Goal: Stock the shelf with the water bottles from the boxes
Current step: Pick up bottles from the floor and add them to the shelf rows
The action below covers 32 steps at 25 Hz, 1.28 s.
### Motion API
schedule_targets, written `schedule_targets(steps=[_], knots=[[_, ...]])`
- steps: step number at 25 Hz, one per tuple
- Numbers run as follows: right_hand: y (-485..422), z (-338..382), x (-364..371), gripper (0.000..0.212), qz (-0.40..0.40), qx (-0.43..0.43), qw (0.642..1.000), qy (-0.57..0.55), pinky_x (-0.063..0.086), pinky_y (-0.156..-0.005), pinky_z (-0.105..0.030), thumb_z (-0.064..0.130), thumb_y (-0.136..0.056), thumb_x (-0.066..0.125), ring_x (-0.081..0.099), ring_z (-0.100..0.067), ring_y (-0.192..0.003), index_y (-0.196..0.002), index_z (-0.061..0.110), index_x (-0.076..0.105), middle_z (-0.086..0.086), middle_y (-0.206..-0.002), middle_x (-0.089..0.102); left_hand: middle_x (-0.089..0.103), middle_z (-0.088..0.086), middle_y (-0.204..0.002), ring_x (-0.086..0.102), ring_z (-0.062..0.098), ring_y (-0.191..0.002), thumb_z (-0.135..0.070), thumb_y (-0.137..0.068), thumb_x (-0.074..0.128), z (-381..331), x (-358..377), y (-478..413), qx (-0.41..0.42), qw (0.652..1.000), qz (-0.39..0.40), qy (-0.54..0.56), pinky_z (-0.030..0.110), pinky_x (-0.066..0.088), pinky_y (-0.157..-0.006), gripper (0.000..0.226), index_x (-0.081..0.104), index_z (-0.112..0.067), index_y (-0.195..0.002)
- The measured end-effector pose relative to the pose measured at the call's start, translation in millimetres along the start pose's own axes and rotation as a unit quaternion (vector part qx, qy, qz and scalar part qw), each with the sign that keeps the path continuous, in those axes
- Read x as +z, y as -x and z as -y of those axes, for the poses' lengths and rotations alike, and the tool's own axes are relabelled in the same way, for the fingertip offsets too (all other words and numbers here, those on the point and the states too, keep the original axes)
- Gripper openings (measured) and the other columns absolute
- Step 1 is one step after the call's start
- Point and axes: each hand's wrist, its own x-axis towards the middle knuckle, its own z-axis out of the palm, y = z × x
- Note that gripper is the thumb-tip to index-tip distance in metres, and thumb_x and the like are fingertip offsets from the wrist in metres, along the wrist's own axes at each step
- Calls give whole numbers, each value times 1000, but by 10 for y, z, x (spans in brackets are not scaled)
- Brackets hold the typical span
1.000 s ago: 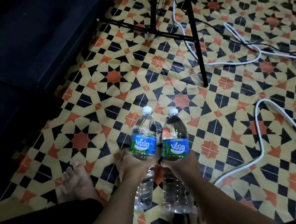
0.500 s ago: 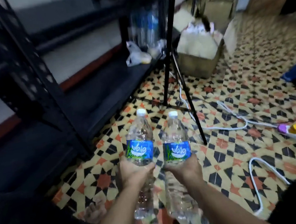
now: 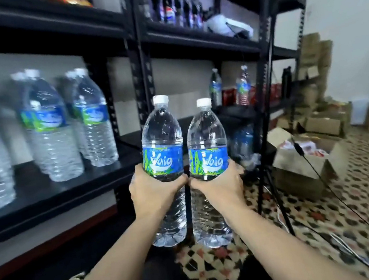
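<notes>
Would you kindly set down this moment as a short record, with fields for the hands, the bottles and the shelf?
left hand: grips the left bottle at the label's lower edge, upright
right hand: grips the right bottle the same way, upright
placement: both capped, side by side in the air, not yet on the shelf
shelf: black; stocked bottles stand on its left part
floor: open cardboard box to the right

Both arms rise: left hand (image 3: 153, 193) and right hand (image 3: 222, 184) now hold left bottle (image 3: 161, 138) and right bottle (image 3: 205, 134) at shelf board (image 3: 66, 192) height, no longer low over floor tiles (image 3: 355, 185). Stocked bottles (image 3: 95, 129) now stand left of the left fingers (image 3: 137, 174).
</notes>
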Motion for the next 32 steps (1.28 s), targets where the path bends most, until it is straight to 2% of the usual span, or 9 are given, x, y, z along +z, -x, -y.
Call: schedule_targets(steps=[4,7,10,15,18,21,25,27,32], knots=[[187,460,486,80,68,-86,993,-41,51,-83,-29,42,-46,94,63,-12,-98,-111,24,51,8,-106,64,69,0,-99,64,16,-95,-60,-35,81,-180,-662,-169,44,992,-119,-8,29,50,-82,82,57,-17,-101],[405,781,871,81,127,-122,981,-84,52,-85,-30,46,-46,95,63,-10,-99,-111,26,52,10,-106,64,68,1,-100,64,19,-98,-52,-41,89,-169,-1150,-285,67,978,-195,-38,32,51,-85,78,57,-16,-101],[663,1033,1252,85,178,-137,966,-129,52,-84,-31,53,-43,95,63,-11,-98,-111,28,52,10,-105,65,67,-1,-99,63,18,-97,-46,-47,91,-78,-1651,-297,67,963,-251,-76,27,47,-80,71,55,-17,-101],[1285,1343,1801,100,263,-148,937,-174,54,-86,-35,63,-33,91,66,-16,-99,-118,25,52,5,-107,68,67,0,-100,61,20,-100,-45,-47,91,-22,-2524,-112,55,927,-346,-134,30,48,-87,74,56,-15,-106],[1666,1517,2096,86,318,-156,916,-191,53,-79,-32,49,-38,94,68,-16,-93,-110,28,52,6,-100,69,66,2,-102,61,21,-102,-43,-49,93,-35,-3016,14,43,901,-404,-152,30,47,-90,74,56,-14,-106],[1999,1724,2359,76,359,-170,892,-214,46,-68,-19,30,-46,98,66,-8,-84,-107,28,52,11,-93,67,64,0,-102,59,17,-101,-41,-49,94,3,-3454,92,36,887,-428,-167,29,47,-88,72,54,-19,-104],[2481,2026,2677,73,402,-179,863,-249,49,-68,-15,38,-50,96,65,6,-81,-108,27,55,14,-93,69,58,-6,-99,53,12,-96,-40,-51,94,63,-3970,116,42,864,-458,-207,21,37,-83,76,56,-15,-113],[2658,2139,2852,72,427,-177,850,-251,45,-64,-6,35,-53,96,62,13,-78,-110,30,53,16,-93,68,55,-6,-98,50,10,-94,-37,-52,94,125,-4222,103,39,854,-475,-208,21,36,-82,75,55,-14,-113],[2969,2319,3264,71,474,-187,825,-243,42,-60,-2,23,-56,95,60,15,-77,-112,28,50,15,-95,65,62,-1,-105,58,19,-105,-42,-50,94,352,-4715,14,20,839,-507,-196,39,49,-94,81,55,-16,-116]])
